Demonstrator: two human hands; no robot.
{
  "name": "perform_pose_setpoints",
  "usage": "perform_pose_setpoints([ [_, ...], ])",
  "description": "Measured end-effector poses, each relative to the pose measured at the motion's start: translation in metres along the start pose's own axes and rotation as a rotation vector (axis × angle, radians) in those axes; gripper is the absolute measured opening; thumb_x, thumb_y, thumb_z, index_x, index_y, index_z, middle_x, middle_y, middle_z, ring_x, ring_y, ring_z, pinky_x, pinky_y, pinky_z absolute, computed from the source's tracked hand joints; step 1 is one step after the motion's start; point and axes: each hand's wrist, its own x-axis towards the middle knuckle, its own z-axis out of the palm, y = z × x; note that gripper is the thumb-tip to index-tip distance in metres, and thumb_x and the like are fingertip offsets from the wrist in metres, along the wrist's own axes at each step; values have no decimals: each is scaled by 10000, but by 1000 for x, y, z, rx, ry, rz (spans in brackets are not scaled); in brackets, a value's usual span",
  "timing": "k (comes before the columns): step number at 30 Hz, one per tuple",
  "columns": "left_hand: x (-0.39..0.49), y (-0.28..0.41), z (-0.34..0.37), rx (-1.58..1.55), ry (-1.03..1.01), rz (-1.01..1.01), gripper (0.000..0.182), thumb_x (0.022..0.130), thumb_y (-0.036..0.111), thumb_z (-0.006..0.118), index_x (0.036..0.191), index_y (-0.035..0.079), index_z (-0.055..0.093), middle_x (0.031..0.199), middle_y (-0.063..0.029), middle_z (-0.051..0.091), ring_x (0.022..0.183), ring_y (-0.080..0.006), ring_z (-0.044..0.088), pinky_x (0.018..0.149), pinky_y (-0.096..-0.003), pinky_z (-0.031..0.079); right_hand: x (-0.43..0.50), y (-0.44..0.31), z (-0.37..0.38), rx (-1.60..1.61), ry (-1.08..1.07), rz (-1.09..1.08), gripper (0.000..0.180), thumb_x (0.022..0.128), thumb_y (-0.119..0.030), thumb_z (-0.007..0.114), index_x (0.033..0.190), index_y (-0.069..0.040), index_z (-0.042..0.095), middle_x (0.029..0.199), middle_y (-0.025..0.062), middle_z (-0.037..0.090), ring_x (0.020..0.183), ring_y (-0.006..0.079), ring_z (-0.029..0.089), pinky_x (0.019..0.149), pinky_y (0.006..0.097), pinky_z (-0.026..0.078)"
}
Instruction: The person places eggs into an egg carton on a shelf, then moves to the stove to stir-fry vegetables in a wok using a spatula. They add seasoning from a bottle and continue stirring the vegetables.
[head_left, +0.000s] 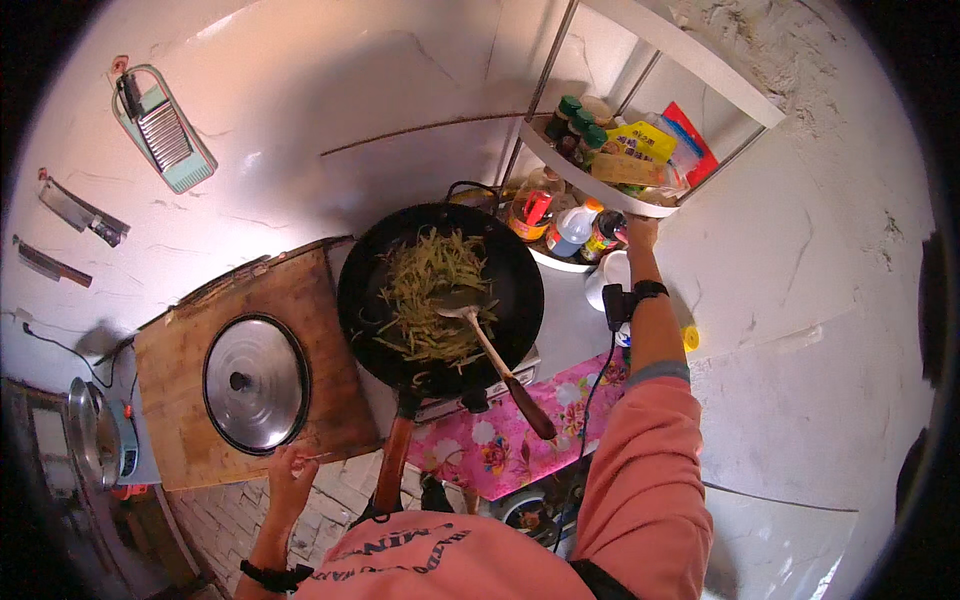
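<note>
A black wok (360, 300) holds shredded green vegetables (431, 277), and a spatula with a wooden handle (517, 390) rests in it, its handle over the rim. My right hand (640, 231) reaches under the upper tier of a corner shelf, at a dark bottle with a label (602, 238); its fingers are partly hidden, so the grip is unclear. Beside that bottle stands an orange-capped bottle (574, 226). My left hand (292, 474) is near the front edge of the wooden cutting board (176, 405), fingers curled, just below a round metal lid (259, 382). Whether it holds something small is unclear.
Green-capped jars (581, 124) and seasoning packets (641, 142) fill the upper shelf (577, 176). A white container (609, 281) stands below the shelf. A grater (166, 135) and cleavers (82, 208) hang on the left wall. The wok's wooden handle (394, 457) points towards me.
</note>
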Motion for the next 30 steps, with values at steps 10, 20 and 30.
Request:
perform_pose_setpoints([
  [10,-3,-6,13,-11,-103,64,126,855,78,673,967,19,671,928,-78,622,788,-180,631,713,-301,524,-18,22,2,-165,61,-497,415,776,-172,742,1125,-46,557,937,105,658,918,266,632,842,413,498],
  [20,-9,-22,10,-37,-174,-9,150,861,75,689,992,9,659,910,-85,663,814,-173,642,717,-288,515,-77,36,1,-171,205,-538,380,777,-142,730,1100,-17,574,1020,133,619,910,299,611,861,389,485],
  [30,26,22,-1,52,-162,228,182,874,104,651,1028,7,651,935,-123,645,841,-229,657,722,-311,520,-163,-69,-43,-459,249,-818,428,868,-213,703,1197,9,543,1072,135,615,920,238,626,817,348,515],
])
